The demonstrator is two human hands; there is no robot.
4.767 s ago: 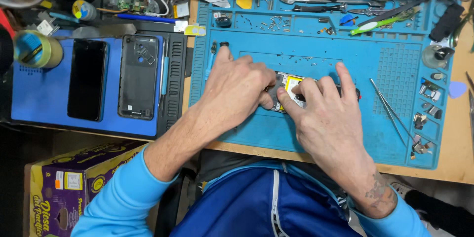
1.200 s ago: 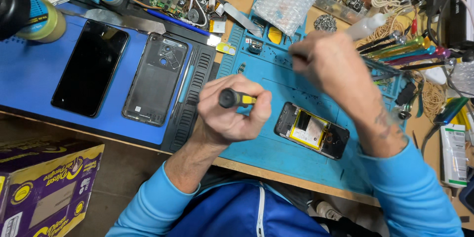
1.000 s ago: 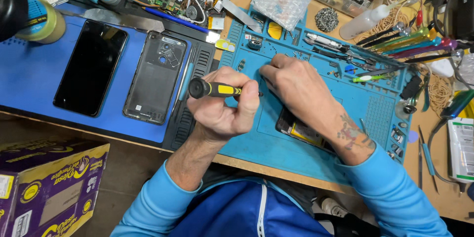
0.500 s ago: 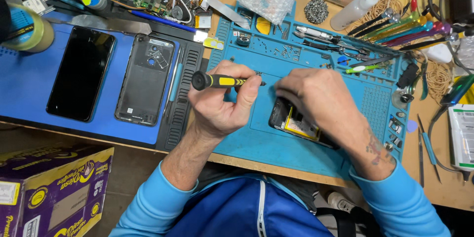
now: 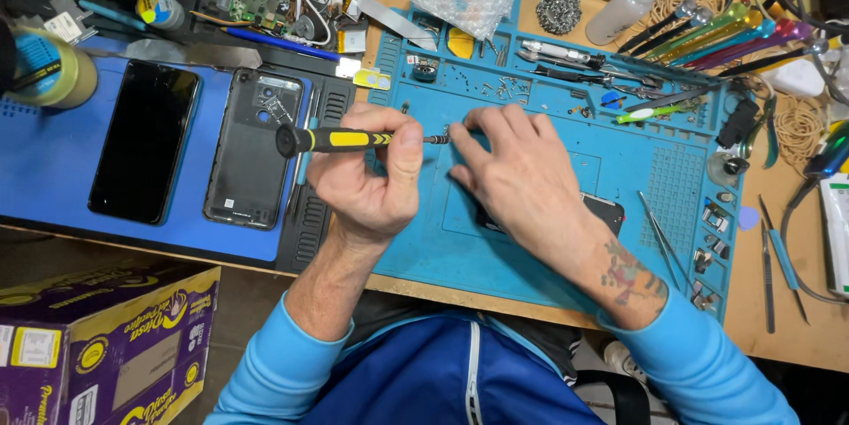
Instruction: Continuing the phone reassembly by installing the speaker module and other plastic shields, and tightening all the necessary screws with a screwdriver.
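Yellow-and-black screwdriver now lies level in the left hand, fingers curled round its grip; a second ago it sat lower. Right hand has come up, fingertips pinching at its tip, covering most of the phone on the teal mat. Purple-and-yellow box sits lower left.

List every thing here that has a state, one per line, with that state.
Screwdriver: held level in left hand, tip pointing right.
Right hand: fingertips at the screwdriver tip, palm over the opened phone.
Opened phone: mostly hidden, on the teal mat.
Back cover: off, inner side up.
Black phone: screen dark, lying flat.
Squeeze bottle: lying on its side.
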